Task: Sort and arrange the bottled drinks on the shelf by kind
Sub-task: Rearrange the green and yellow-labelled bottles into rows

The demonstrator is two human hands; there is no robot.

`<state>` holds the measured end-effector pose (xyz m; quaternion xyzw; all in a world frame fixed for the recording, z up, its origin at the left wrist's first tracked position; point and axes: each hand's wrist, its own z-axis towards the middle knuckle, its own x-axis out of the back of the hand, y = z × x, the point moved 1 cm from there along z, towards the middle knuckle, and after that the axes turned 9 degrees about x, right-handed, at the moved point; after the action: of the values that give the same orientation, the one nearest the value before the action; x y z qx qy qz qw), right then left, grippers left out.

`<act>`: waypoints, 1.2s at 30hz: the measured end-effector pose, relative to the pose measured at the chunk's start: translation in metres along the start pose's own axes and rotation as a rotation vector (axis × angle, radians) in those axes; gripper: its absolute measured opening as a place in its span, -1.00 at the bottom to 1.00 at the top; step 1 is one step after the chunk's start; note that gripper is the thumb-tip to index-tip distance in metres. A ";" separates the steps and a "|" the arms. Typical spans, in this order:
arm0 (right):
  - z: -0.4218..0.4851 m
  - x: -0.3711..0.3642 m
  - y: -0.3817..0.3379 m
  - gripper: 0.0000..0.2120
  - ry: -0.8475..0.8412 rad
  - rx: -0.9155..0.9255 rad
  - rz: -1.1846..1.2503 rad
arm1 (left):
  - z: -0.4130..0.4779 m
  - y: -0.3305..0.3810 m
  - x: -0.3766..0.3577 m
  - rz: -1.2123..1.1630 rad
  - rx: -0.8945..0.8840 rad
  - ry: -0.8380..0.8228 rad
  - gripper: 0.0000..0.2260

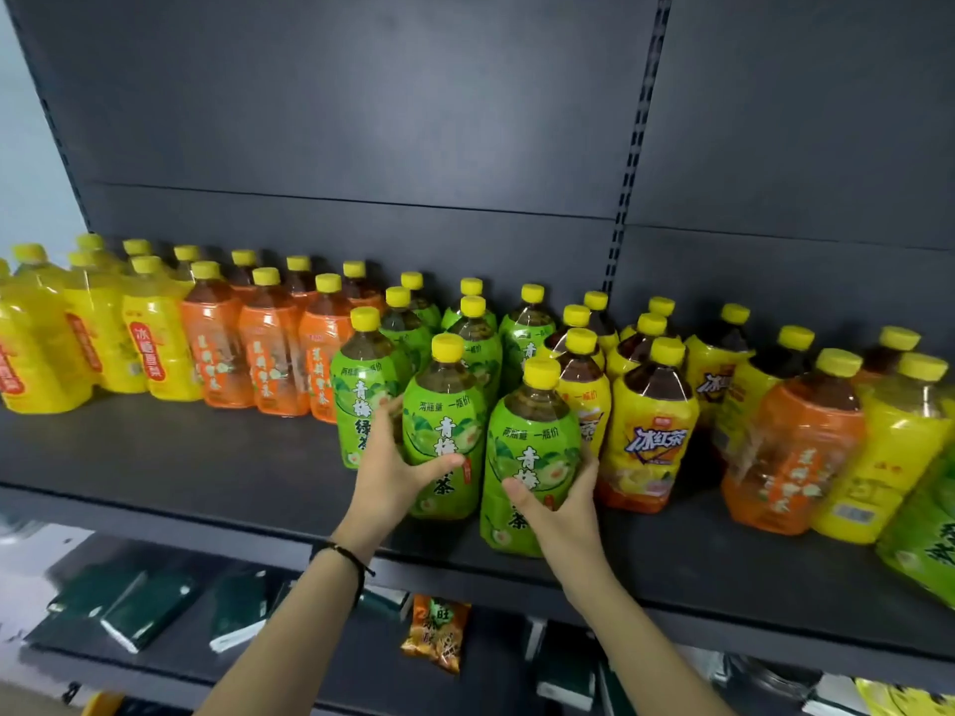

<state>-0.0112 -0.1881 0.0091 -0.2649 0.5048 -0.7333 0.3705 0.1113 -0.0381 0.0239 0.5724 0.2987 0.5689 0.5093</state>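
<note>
Left hand (395, 475) grips middle green bottle (443, 405); right hand (560, 501) grips front green bottle (532, 436) near shelf (181, 457) edge. Risk: elbowing touching yellow bottle (651, 431) over, or front bottle slipping off.

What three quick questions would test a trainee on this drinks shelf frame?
1. True or false: the left hand grips an orange-labelled plastic bottle.
2. Which label colour stands at the far left end of the dark grey metal shelf? A green, B yellow, C orange.
3. Fill in: the yellow-capped plastic bottle in the right hand has a ___ label.

Key: 1 false, it grips a green-labelled plastic bottle; 2 B, the yellow-labelled plastic bottles; 3 green.
</note>
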 end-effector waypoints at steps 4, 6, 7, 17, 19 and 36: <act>-0.001 -0.011 0.005 -0.11 0.119 0.026 -0.173 | 0.010 -0.002 -0.011 0.076 -0.054 0.085 -0.07; 0.000 -0.012 0.007 -0.07 0.154 0.021 -0.244 | 0.015 -0.004 -0.019 0.050 -0.070 0.126 -0.08; 0.001 -0.012 0.006 -0.07 0.154 0.015 -0.256 | 0.018 -0.004 -0.023 0.031 -0.061 0.144 -0.11; 0.002 -0.010 0.009 -0.02 0.109 -0.012 -0.288 | 0.018 -0.014 -0.021 -0.015 -0.148 0.156 -0.48; 0.001 -0.001 0.010 -0.05 0.041 -0.025 -0.236 | -0.001 -0.018 -0.018 -0.107 -0.169 0.164 -0.59; 0.062 0.090 0.021 -0.03 0.513 0.178 -0.393 | -0.024 0.020 -0.061 -0.222 -0.039 -0.254 -0.06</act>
<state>-0.0113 -0.2995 0.0126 -0.1305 0.4549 -0.8747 0.1047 0.0733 -0.0946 0.0175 0.5934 0.2822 0.4379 0.6135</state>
